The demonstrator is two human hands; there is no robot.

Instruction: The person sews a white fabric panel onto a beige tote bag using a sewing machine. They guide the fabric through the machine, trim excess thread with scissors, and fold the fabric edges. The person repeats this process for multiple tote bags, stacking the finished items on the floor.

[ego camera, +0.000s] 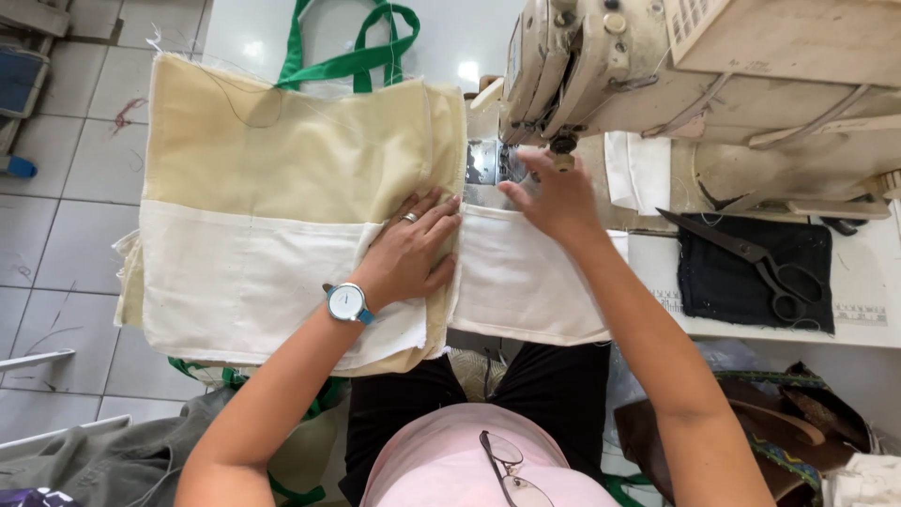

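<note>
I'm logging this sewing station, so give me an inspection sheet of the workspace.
Surface: white table, worn sewing machine on it.
Job's things: cream and white bag with green handles, spread flat under the needle.
Clutter: scissors on a dark cloth; folded white cloth.
Hands: left hand flat on the bag, wearing a watch; right hand pressing fabric by the needle.
Cables: nothing seen.
Surroundings: tiled floor, sandals.
</note>
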